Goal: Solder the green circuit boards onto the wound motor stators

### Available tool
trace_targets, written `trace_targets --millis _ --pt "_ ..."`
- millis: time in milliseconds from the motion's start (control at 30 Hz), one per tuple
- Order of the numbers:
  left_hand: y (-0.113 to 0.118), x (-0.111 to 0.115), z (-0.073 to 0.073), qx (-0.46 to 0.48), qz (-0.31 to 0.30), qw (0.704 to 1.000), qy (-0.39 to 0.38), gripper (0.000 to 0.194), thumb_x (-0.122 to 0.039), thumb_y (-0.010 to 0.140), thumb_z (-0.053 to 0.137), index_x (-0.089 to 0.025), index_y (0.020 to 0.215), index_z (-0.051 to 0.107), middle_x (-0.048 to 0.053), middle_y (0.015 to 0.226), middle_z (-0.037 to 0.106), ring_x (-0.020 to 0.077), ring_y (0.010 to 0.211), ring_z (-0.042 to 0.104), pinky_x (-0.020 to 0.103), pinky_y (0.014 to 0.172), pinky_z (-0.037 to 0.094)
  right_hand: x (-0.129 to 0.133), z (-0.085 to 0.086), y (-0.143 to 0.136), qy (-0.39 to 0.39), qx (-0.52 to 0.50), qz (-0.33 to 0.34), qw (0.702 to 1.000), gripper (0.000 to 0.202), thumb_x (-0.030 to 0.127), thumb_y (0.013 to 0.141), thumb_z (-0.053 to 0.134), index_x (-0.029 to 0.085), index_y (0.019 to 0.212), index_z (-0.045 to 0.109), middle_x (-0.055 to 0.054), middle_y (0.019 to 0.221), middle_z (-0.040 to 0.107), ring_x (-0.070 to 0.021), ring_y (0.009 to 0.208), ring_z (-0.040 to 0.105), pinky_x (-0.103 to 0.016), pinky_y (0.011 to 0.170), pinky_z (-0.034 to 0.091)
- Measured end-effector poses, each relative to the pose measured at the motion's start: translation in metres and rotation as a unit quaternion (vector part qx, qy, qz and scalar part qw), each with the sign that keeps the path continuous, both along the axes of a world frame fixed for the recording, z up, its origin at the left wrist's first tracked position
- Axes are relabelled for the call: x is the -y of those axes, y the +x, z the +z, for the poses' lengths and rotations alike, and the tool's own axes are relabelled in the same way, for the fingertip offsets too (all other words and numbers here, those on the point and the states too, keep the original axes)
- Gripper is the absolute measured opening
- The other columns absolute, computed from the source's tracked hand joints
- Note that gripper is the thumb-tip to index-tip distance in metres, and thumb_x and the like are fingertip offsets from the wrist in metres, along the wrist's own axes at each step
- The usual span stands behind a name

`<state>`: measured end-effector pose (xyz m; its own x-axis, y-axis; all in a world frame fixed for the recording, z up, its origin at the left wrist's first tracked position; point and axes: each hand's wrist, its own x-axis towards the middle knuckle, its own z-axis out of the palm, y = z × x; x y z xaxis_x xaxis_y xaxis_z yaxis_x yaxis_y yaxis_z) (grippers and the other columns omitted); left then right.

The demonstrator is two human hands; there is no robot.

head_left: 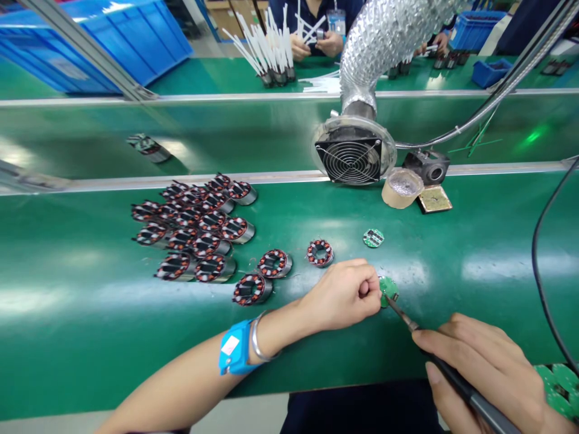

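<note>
My left hand (350, 292) is closed in a pinch at the left edge of a small round green circuit board (389, 289). Its wrist carries a blue strap (236, 348) and a metal bangle. In my right hand (488, 367) is a soldering iron (446, 361), its tip at the lower part of that board. Another round circuit board (373, 238) with dark components lies flat just behind. A wound stator (319, 252) sits beyond my left hand, and two more stators (275, 263) lie to its left.
Several stators (194, 229) stand grouped at the left. Behind the boards are a fume fan (353, 160) on a foil duct, a round tub (401, 188) and a solder-stained tray (434, 199). Green boards (558, 386) lie at lower right. Across the divider, a person's hands (330, 45) hold a part.
</note>
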<state>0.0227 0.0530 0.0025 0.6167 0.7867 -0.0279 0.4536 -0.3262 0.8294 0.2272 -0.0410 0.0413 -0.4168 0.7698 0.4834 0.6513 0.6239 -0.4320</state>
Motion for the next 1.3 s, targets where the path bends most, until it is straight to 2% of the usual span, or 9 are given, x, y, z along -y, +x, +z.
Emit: trace_targets --millis 167,300,433,500,600,700,967,1100,1300 --pt "0.0 -0.001 0.0 -0.003 -0.002 1.0 -0.001 0.01 -0.007 0.071 0.059 -0.015 0.064 0.057 -0.003 0.063 0.05 0.0074 0.055 0.045 0.019 0.053 0.036 0.001 0.004 0.012 0.003 0.019 -0.015 1.0 0.032 0.01 0.081 0.056 0.019 0.111 0.063 -0.006 0.083 0.069 -0.02 0.07 0.067 -0.034 0.063 0.056" --pt "0.002 -0.001 0.0 -0.006 -0.005 1.0 0.005 0.009 -0.008 0.071 0.059 -0.014 0.065 0.058 -0.003 0.063 0.05 0.0076 0.056 0.045 0.019 0.053 0.036 -0.017 -0.011 0.008 0.017 -0.035 -0.031 0.999 0.046 0.005 0.084 0.055 0.017 0.129 0.055 -0.003 0.079 0.069 -0.0143 0.063 0.064 -0.027 0.059 0.054" --pt "-0.003 -0.002 0.001 0.003 -0.006 1.0 -0.005 0.006 -0.009 0.073 0.06 -0.014 0.069 0.061 -0.002 0.067 0.053 0.0075 0.056 0.049 0.018 0.052 0.039 -0.037 -0.034 -0.006 -0.032 -0.052 0.023 0.998 0.036 0.005 0.084 0.056 0.019 0.118 0.058 -0.01 0.111 0.07 -0.0194 0.098 0.068 -0.034 0.086 0.057" --pt "-0.013 -0.003 0.0 0.027 -0.007 0.999 -0.04 0.008 -0.013 0.08 0.056 -0.014 0.079 0.064 -0.001 0.074 0.057 0.0074 0.057 0.054 0.018 0.053 0.042 -0.041 -0.041 -0.009 -0.059 -0.053 0.044 0.996 0.033 0.007 0.085 0.055 0.019 0.115 0.057 -0.011 0.117 0.068 -0.0204 0.106 0.065 -0.037 0.09 0.056" --pt "-0.03 -0.005 -0.002 0.051 -0.026 0.995 -0.083 0.013 -0.015 0.086 0.054 -0.014 0.092 0.065 0.002 0.083 0.061 0.0081 0.061 0.06 0.019 0.057 0.048 -0.042 -0.046 -0.01 -0.07 -0.063 0.042 0.995 0.032 0.005 0.085 0.054 0.02 0.114 0.057 -0.011 0.114 0.069 -0.0194 0.103 0.066 -0.035 0.087 0.057" --pt "-0.036 -0.003 -0.005 0.067 -0.051 0.994 -0.067 0.009 -0.018 0.084 0.063 -0.015 0.088 0.07 0.003 0.083 0.063 0.0106 0.069 0.061 0.021 0.065 0.049 -0.041 -0.049 -0.008 -0.068 -0.065 0.04 0.995 0.032 0.006 0.085 0.056 0.02 0.114 0.056 -0.011 0.114 0.069 -0.0199 0.104 0.066 -0.036 0.089 0.057" --pt "-0.002 0.01 -0.004 0.101 0.018 0.988 -0.119 0.014 -0.022 0.078 0.071 -0.012 0.069 0.067 -0.002 0.07 0.052 0.0038 0.052 0.046 0.016 0.05 0.041 -0.042 -0.047 -0.008 -0.03 -0.094 0.023 0.995 0.038 0.006 0.079 0.06 0.02 0.113 0.057 -0.01 0.111 0.069 -0.023 0.106 0.064 -0.041 0.089 0.055" --pt "-0.002 0.011 -0.002 0.09 0.016 0.99 -0.106 0.014 -0.021 0.078 0.069 -0.012 0.068 0.065 -0.002 0.072 0.051 0.0031 0.052 0.046 0.015 0.049 0.04 -0.041 -0.041 -0.013 0.013 -0.113 0.022 0.993 0.035 0.0 0.08 0.058 0.021 0.109 0.056 -0.003 0.089 0.07 -0.0185 0.087 0.065 -0.037 0.081 0.054" --pt "-0.004 0.015 -0.007 0.102 0.032 0.987 -0.118 0.009 -0.018 0.077 0.065 -0.012 0.071 0.063 -0.001 0.073 0.051 0.004 0.055 0.047 0.015 0.048 0.039 -0.037 -0.042 -0.017 -0.031 -0.037 0.034 0.998 0.027 0.004 0.087 0.048 0.02 0.107 0.058 0.0 0.074 0.061 -0.0159 0.073 0.058 -0.032 0.073 0.053"
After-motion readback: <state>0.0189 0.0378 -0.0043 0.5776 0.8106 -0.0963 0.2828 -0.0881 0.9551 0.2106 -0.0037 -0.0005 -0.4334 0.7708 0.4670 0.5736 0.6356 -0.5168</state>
